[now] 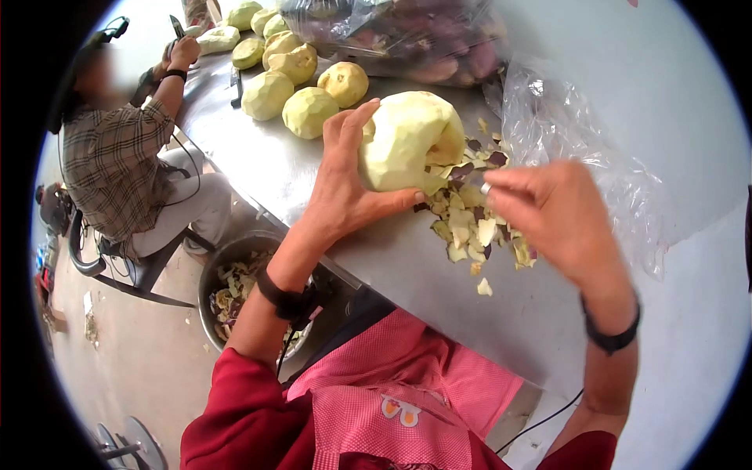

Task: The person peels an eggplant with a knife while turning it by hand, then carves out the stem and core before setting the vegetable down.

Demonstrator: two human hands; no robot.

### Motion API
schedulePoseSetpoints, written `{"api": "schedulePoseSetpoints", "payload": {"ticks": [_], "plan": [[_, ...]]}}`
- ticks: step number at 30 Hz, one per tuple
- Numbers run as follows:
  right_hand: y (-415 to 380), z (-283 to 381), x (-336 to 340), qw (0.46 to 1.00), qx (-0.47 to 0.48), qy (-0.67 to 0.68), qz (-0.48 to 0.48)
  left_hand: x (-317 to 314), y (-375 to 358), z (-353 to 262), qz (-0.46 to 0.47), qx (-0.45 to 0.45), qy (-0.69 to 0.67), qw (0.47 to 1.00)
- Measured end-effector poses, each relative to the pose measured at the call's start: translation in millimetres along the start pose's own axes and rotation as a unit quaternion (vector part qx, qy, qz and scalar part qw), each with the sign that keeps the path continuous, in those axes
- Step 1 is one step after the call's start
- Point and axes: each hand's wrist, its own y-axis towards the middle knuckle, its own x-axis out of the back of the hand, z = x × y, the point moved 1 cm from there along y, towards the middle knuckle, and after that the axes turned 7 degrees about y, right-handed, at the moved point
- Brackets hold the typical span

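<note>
My left hand (341,176) grips a large, pale, peeled round vegetable (403,137), seemingly an eggplant, with the thumb along its near side and the fingers on its left. A deep hollow shows on its right side. My right hand (552,215), slightly blurred, is raised to the right, apart from the vegetable. Its thumb and forefinger are pinched around a small whitish thing, too small to name. Beneath and between the hands lies a heap of pale and purple peelings (462,223) on the metal table (376,258).
Several peeled vegetables (309,112) stand at the back left beside a dark-handled knife (236,88). Behind is a plastic bag (407,43) of purple vegetables; loose clear plastic (580,133) lies right. A metal basin (207,294) of peelings sits below. A seated co-worker (117,172) holds a knife.
</note>
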Motion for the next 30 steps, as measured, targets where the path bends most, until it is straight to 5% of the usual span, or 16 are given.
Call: {"api": "schedulePoseSetpoints", "payload": {"ticks": [5, 11, 24, 30], "plan": [[-32.6, -9.8, -34.6, 0.994, -0.006, 0.094, -0.053, -12.0, 6.0, -7.4, 0.002, 0.01, 0.038, 0.999], [-51.1, -15.3, -21.5, 0.987, 0.016, 0.149, -0.054, -13.4, 9.5, -6.8, -0.02, 0.064, -0.107, 0.992], [-69.7, -41.4, -60.9, 0.969, 0.022, 0.209, -0.134, -19.5, 10.3, -22.3, 0.019, 0.016, -0.003, 1.0], [-67.7, -20.9, -6.2, 0.998, 0.042, 0.012, -0.035, -22.0, 7.5, -14.9, 0.006, 0.017, -0.046, 0.999]]}}
